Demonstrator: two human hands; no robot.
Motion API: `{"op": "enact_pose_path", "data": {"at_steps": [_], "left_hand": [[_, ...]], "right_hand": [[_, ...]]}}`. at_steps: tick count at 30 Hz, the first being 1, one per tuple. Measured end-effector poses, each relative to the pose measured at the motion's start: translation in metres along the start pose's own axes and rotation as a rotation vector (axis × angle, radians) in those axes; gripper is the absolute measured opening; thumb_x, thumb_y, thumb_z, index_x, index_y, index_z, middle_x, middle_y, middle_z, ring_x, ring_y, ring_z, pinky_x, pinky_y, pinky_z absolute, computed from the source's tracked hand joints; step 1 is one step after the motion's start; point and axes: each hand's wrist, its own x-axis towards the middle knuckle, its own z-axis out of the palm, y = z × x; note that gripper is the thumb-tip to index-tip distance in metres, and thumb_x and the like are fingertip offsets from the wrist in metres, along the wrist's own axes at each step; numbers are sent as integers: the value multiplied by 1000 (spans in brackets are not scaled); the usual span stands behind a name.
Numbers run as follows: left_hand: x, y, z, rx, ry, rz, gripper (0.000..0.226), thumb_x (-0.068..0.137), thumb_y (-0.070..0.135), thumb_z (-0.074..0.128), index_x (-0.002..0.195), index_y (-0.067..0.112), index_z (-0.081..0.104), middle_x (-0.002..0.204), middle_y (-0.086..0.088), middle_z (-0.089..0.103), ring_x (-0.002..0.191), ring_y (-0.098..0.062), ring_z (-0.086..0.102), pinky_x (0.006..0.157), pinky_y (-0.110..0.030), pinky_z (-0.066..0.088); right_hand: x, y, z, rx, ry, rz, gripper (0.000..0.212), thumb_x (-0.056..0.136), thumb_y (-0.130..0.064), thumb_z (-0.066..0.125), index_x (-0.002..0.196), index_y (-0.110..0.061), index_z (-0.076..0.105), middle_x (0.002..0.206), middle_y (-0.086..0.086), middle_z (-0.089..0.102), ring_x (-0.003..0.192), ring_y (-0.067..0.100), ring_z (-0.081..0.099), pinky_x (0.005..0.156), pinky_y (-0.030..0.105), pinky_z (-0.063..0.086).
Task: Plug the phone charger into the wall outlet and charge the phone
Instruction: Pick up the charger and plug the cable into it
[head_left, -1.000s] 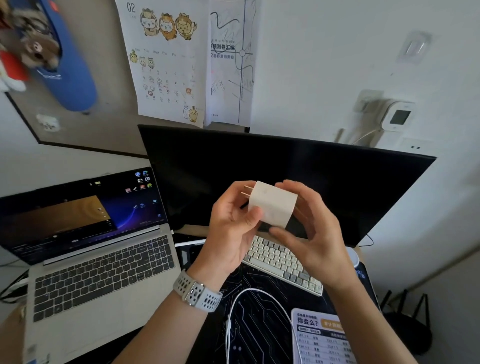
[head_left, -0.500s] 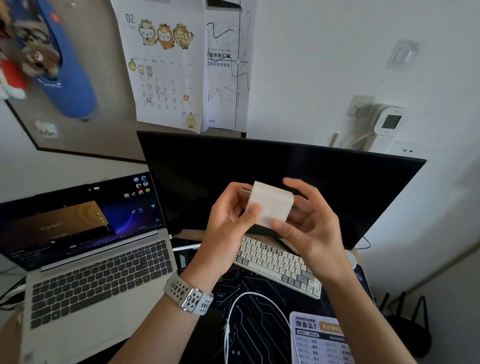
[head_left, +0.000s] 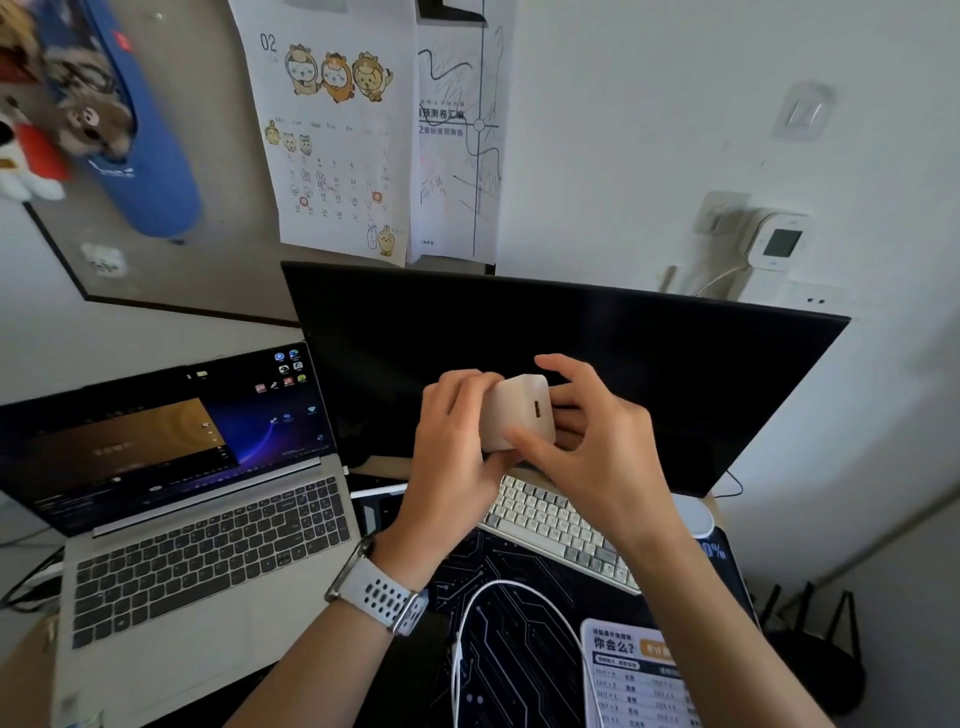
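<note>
A white cube-shaped charger (head_left: 514, 413) is held in front of the dark monitor, its USB port face turned toward me. My left hand (head_left: 452, 457) grips it from the left, hiding the prongs. My right hand (head_left: 587, 441) holds it from the right with thumb under its lower edge and fingers curled over the top. A white cable (head_left: 498, 618) loops on the black desk mat below my wrists. On the wall at the upper right is a white outlet (head_left: 813, 299) with a plugged device (head_left: 779, 244) above it. No phone is visible.
A dark monitor (head_left: 675, 364) stands behind the hands. An open laptop (head_left: 182, 530) sits at the left, a white keyboard (head_left: 550, 525) under the hands, a printed card (head_left: 639, 670) at the lower right. Calendar sheets (head_left: 332, 135) and plush toys (head_left: 78, 119) hang on the wall.
The charger has been rotated in both hands: its prongs pointed left and were visible, now the port face points toward me and the left hand covers the prong side.
</note>
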Motion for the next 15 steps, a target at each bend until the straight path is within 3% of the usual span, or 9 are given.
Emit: {"op": "enact_pose_path", "data": {"at_steps": [2, 4, 8, 15], "left_hand": [[-1, 2, 0, -124, -24, -28, 51, 76, 6, 73, 123, 6, 54, 119, -6, 57, 108, -18, 54, 80, -15, 43], [-2, 3, 0, -223, -40, -43, 49, 79, 1, 70, 125, 7, 52, 115, -6, 59, 105, -19, 58, 80, -24, 51], [-5, 1, 2, -261, -51, -44, 53, 77, -5, 71, 125, 6, 52, 113, -6, 59, 104, -18, 60, 79, -32, 54], [-11, -2, 7, -281, -73, -61, 50, 77, -4, 69, 123, 7, 52, 110, -5, 57, 101, -22, 58, 76, -41, 55]], "right_hand": [[-1, -3, -1, -56, -38, -64, 65, 71, -34, 80, 130, -24, 54, 102, -9, 63, 96, 6, 67, 82, 25, 58], [-3, -5, -4, -120, -47, -141, 64, 72, -38, 79, 130, -22, 57, 101, -11, 59, 96, 8, 64, 85, 34, 57], [-4, -4, -5, -180, -36, -184, 63, 71, -39, 80, 128, -23, 58, 98, -17, 55, 94, 2, 60, 83, 34, 56], [-8, 1, -3, -187, -62, -179, 63, 73, -35, 80, 130, -19, 58, 103, -12, 57, 95, 4, 61, 81, 38, 56]]}}
